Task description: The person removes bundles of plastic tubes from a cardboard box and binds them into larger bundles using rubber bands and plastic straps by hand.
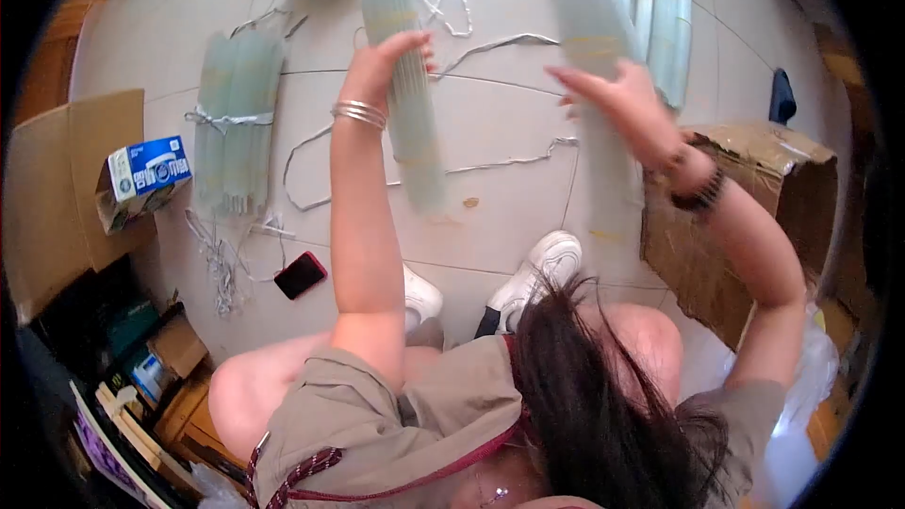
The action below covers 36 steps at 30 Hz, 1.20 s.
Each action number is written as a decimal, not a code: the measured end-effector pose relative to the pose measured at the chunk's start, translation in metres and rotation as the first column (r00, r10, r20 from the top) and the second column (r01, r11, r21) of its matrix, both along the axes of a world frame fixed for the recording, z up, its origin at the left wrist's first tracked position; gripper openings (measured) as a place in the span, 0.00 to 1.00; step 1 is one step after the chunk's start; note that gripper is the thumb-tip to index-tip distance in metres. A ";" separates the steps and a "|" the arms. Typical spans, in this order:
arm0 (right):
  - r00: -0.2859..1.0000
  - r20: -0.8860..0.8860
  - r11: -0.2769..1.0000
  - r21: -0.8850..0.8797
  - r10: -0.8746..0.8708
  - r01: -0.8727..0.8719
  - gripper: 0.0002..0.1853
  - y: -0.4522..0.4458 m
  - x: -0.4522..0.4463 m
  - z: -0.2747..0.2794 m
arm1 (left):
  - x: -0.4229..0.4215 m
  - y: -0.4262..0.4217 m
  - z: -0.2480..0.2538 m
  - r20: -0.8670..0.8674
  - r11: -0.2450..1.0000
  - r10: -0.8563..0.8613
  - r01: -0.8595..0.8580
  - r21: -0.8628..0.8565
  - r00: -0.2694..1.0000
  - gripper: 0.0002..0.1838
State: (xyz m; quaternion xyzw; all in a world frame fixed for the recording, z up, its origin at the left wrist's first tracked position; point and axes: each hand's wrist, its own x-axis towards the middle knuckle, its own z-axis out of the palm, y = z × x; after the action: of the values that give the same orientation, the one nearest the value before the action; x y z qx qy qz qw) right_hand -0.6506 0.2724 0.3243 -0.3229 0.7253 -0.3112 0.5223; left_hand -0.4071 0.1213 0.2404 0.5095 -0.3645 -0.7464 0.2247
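The step in hand appears to be handling 2 bundles of pale green, translucent strips above the tiled floor (509, 113). The middle bundle (407, 108) runs from far to near, a yellow band around its far part; the left hand (380, 63) is at it, its fingers closed around the strips, with the tips showing at the right edge.

The right bundle (592, 24) is blurred, also with yellow banding. The right hand (627, 104) lies across it, fingers partly spread and pointing left; I cannot tell whether they pinch the strips or only touch them.

Between and beneath the 2 bundles, a loose white cord (514, 41) winds over the floor. Farther left lies a tied bundle (231, 160), a white tie around its middle; at far right are more bundles (671, 38).

As I judge it, the next move calls for a firm, even hold on both bundles, their strips kept parallel, and for placing them clear of the cord's loops or squarely across it, so that nothing snags.
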 end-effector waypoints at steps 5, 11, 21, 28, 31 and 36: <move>0.982 0.158 0.992 0.063 0.101 -0.112 0.28 -0.044 0.064 -0.154 | 0.057 0.038 -0.081 0.320 0.986 0.147 -0.163 0.023 0.936 0.22; 0.981 0.118 0.984 -0.101 0.156 -0.144 0.27 -0.075 0.131 -0.223 | 0.071 0.046 -0.110 0.475 0.989 0.137 -0.143 -0.023 0.869 0.32; 0.957 0.284 0.986 -0.169 0.062 -0.013 0.23 -0.091 0.156 -0.251 | 0.066 0.040 -0.157 0.469 0.969 0.239 -0.176 -0.175 0.850 0.41; 0.899 0.311 0.924 -0.323 0.308 -0.205 0.19 -0.020 0.135 -0.167 | 0.113 0.104 -0.097 -0.300 0.984 -0.047 -0.008 -0.179 0.953 0.31; 0.917 0.194 0.862 -0.451 0.348 -0.231 0.22 -0.007 0.141 -0.132 | 0.117 0.124 -0.073 -0.259 0.986 -0.099 0.060 -0.156 0.961 0.39; 0.940 0.021 0.791 -0.547 0.342 -0.275 0.25 0.001 0.143 -0.146 | 0.126 0.127 -0.075 -0.128 0.944 -0.188 0.144 -0.298 0.974 0.37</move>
State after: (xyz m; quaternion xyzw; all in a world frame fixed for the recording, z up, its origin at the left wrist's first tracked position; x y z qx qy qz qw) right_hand -0.5079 0.2731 0.1784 -0.5509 0.5143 -0.4303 0.4969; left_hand -0.2816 0.2481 0.1652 0.3795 -0.4921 -0.7391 0.2600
